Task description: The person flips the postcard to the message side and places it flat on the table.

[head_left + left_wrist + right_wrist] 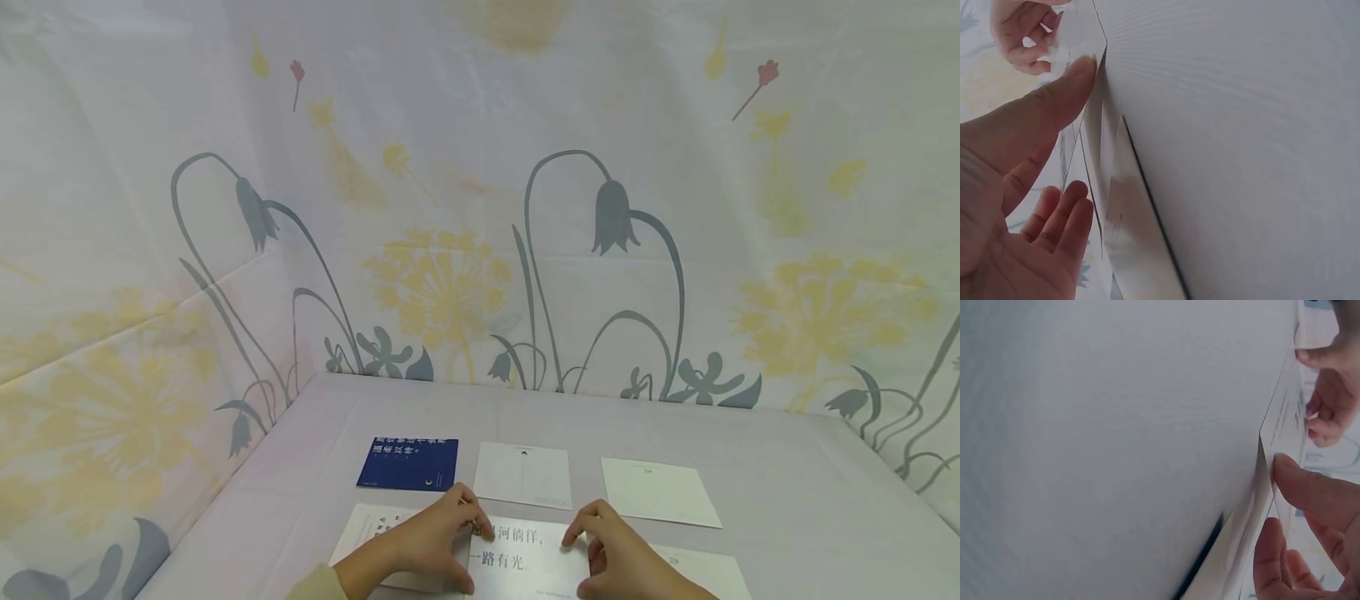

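Observation:
A white card (528,562) printed with lines of grey characters lies between my two hands in the head view, its lower part cut off by the frame. My left hand (427,537) grips its left side, index finger near the upper corner and thumb lower down. On the opposite side my right hand (618,554) holds the right edge the same way. In the right wrist view, the right thumb (1307,484) presses at the card's edge. Another printed white card (360,533) lies partly hidden under my left hand and forearm.
A navy card (412,464) with white characters, a white postcard (523,475) and a second white postcard (660,492) form a back row on the pale tablecloth (795,467). Beside my right hand lies another white card (708,571). A flower-patterned curtain (480,208) stands behind.

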`<state>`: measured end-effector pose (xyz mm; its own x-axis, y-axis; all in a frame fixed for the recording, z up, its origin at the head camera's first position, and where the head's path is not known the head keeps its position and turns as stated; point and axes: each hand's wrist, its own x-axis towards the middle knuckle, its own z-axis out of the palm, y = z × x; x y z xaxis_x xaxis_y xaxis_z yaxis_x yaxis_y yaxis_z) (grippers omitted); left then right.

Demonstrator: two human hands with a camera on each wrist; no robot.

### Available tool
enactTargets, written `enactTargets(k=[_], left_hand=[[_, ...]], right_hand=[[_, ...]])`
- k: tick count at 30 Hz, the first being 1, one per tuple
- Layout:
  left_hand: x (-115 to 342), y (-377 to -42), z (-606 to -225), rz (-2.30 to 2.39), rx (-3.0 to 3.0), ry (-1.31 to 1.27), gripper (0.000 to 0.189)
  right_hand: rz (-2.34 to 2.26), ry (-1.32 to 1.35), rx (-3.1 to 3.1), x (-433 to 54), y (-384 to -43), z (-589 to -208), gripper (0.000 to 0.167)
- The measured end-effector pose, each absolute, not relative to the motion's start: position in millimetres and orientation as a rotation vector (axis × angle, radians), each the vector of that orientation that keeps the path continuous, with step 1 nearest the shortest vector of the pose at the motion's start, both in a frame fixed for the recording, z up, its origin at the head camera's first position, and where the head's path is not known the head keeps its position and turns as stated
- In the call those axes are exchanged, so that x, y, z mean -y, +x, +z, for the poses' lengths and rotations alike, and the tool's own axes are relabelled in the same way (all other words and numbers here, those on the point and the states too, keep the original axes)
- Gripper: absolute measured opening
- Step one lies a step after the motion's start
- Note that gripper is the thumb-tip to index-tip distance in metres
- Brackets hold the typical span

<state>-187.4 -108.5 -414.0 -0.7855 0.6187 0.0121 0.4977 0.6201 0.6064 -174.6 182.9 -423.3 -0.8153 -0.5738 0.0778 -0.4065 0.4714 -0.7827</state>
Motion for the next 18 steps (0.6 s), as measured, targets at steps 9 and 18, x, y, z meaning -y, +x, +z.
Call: enactTargets(k=[9, 18], left_hand=[[106.6, -188.2, -414.8, 1.209, -2.537, 0.788, 0.047], [108.8, -189.4, -416.0, 1.512, -2.447, 0.708, 0.045]], right_hand=[[-1.36, -0.634, -2.475, -183.2, -170.4, -418.7, 0.045], [-1.492, -0.59, -2.44, -187.7, -176.5, -417.5, 0.066]])
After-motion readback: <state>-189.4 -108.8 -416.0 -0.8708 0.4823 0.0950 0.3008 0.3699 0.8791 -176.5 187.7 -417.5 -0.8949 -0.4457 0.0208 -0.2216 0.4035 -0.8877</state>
